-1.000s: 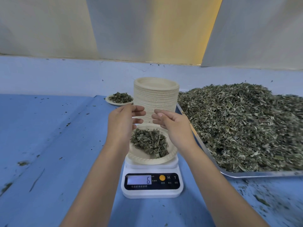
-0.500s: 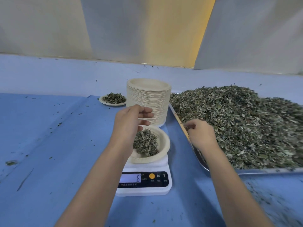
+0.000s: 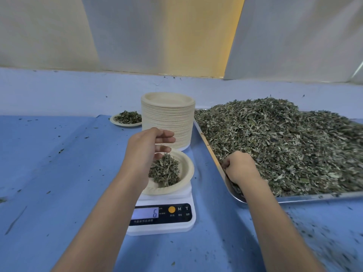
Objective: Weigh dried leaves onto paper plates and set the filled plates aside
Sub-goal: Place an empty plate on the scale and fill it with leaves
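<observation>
1. Since a second ago, I see the right hand (image 3: 240, 167) gone from above the scale (image 3: 163, 226) to the tray (image 3: 314, 197) at 3 o'clock, fingers curled round dried leaves (image 3: 284, 138) at the heap's near edge.
2. I see the left hand (image 3: 145, 152) loosely spread over the paper plate (image 3: 185, 169), which sits on the scale holding leaves; the display reads 6.
3. The stack of plates (image 3: 167, 122) stands at 12 o'clock, a filled plate (image 3: 117, 122) at 11.

Cream plates (image 3: 167, 122), grey-green leaves (image 3: 284, 138), blue table (image 3: 49, 163).
</observation>
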`<state>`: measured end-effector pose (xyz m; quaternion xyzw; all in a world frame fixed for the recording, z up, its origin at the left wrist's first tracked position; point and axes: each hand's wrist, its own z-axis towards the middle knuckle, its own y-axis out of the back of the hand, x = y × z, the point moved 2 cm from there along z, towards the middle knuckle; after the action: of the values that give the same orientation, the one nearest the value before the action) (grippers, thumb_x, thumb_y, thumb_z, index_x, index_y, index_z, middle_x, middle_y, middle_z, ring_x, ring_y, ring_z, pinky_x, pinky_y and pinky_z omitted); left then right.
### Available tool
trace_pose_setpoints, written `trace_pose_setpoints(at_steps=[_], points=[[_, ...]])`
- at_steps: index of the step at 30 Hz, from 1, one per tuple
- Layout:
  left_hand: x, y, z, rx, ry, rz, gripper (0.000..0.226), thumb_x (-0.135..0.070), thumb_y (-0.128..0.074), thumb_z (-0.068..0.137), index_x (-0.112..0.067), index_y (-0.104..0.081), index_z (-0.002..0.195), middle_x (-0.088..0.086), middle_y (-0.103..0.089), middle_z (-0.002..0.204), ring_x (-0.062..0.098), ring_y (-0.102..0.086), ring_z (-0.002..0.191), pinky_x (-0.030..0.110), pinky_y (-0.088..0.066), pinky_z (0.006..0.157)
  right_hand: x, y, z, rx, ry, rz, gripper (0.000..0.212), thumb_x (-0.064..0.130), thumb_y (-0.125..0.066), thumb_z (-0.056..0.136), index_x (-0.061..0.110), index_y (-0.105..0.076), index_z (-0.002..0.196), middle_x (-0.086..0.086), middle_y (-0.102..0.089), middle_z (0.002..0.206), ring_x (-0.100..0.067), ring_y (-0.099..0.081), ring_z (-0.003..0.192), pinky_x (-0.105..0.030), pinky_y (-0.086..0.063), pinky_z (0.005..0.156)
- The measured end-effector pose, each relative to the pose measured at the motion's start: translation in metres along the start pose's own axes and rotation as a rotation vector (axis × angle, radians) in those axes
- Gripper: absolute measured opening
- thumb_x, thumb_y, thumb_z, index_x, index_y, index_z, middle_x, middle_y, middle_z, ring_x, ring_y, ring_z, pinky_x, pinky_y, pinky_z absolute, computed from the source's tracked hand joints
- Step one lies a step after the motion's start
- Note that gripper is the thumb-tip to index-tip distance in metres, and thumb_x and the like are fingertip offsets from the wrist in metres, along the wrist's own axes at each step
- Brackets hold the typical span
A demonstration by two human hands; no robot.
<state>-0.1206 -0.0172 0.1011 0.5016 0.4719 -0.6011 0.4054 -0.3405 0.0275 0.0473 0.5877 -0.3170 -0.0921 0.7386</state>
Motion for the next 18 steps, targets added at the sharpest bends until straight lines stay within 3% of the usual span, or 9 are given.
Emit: trace_pose_setpoints(at_steps=[14,18], points=[[0.001,0.005,0.001,-0.022,-0.005,0.011,0.027,-0.017,-0.048,0.092,-0.014,-0.070,0.077,-0.001,-0.074,0.075,0.005,-0.056,0.050,0.016,-0.041,0.048,0.001,0.009,0.003,-0.130,-0.043,0.220,0.016,-0.001,-0.055,0.088,0.005,-0.069,0.088,-0.011,-0.066,0.090,-0.022,-0.053,0.073,-0.024,-0.039,0.062],[-0.001,0.008,0.000,-0.035,-0.004,0.013,0.028,-0.017,-0.047,0.093,-0.014,-0.070,0.077,-0.002,-0.074,0.073,0.004,-0.056,0.049,0.016,-0.041,0.051,0.002,0.018,0.006,-0.270,-0.026,0.402,0.014,0.005,-0.059,0.090,0.012,-0.069,0.097,-0.005,-0.065,0.081,-0.011,-0.048,0.052,-0.022,-0.035,0.048]])
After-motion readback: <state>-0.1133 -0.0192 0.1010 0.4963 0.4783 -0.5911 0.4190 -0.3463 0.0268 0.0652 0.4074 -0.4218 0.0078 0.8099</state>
